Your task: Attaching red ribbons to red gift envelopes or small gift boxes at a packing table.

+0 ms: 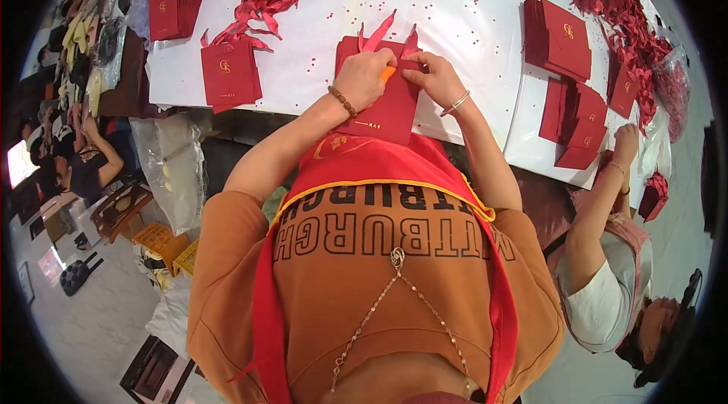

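Red paper bag, likely light, stiff, creasable: hold its 12-o'clock edge; left hand fingers grip orange tool, right hand grip unclear

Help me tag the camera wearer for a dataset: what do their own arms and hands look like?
The left hand is ungloved, with a brown beaded bracelet at the wrist. The right hand is also ungloved, with a thin, shiny, pale bangle at the wrist. Short orange-brown sleeves leave the forearms uncovered.
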Demonstrator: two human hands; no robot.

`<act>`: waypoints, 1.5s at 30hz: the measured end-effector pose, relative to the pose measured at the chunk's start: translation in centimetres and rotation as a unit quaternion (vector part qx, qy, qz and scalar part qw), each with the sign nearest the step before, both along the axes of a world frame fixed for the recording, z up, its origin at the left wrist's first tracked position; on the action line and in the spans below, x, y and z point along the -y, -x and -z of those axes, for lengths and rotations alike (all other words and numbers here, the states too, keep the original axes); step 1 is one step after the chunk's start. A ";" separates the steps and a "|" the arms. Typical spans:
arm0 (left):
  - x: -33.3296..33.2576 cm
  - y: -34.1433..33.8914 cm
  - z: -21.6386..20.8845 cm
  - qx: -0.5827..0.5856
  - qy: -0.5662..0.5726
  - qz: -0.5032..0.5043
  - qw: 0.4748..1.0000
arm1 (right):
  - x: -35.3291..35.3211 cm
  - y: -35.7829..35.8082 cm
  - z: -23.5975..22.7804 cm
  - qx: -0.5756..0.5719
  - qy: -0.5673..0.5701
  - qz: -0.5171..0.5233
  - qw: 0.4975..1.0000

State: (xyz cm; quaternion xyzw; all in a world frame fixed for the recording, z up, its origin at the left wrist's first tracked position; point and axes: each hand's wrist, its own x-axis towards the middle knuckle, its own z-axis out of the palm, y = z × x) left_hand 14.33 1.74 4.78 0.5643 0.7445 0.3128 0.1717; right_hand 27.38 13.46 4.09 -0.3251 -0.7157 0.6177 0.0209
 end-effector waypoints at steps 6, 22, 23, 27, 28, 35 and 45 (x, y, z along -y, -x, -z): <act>-0.4 -0.3 -0.5 0.059 0.020 -0.033 0.998 | 0.0 -0.3 0.1 -0.007 0.011 0.004 1.000; -0.8 -2.4 -1.3 0.092 0.031 -0.108 0.989 | 1.2 -0.8 -0.8 -0.041 -0.131 0.010 0.991; -0.7 -2.4 -1.2 0.092 0.031 -0.109 0.989 | 1.1 -0.9 -0.8 -0.041 -0.131 0.009 0.991; -0.3 -2.4 -0.7 0.130 0.014 -0.120 0.984 | 1.0 -1.0 -0.2 -0.055 -0.096 -0.003 0.994; -0.2 -2.3 -0.8 0.140 0.017 -0.117 0.983 | 1.0 -0.9 -0.1 -0.064 -0.118 -0.014 0.991; 0.5 -2.5 -1.1 0.043 -0.037 -0.083 0.995 | 1.1 -0.6 -0.9 -0.055 -0.095 -0.021 0.994; 0.7 0.2 -3.1 0.106 0.091 -0.023 0.990 | 1.7 -0.7 -0.7 -0.103 -0.059 -0.044 0.992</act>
